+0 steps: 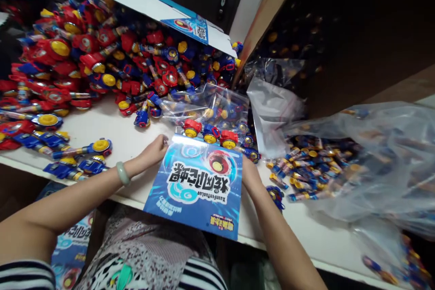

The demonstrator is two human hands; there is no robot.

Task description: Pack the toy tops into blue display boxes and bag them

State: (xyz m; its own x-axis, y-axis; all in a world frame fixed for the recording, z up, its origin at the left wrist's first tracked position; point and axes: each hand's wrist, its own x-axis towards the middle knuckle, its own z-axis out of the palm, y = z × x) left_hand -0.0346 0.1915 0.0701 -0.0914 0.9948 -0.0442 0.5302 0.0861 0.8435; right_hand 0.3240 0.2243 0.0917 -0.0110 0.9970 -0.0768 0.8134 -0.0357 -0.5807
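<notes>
The blue box [200,186] is reaching over the surface's [90,120] edge, between left hand [158,148] and right hand [249,171], whose grip I cannot tell; careless tilting could be toppling the 3 toys [210,134] lining its far edge.

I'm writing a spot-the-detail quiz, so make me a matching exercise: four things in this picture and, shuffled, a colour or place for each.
1. Printed panel
2. Bracelet
3. Large toy pile
4. Heap of small tubes

A. Upper left of the picture
B. Pale green
C. Right side of the picture
D. Mainly blue

Pairs: 1-D, 2-B, 3-A, 4-C
</notes>
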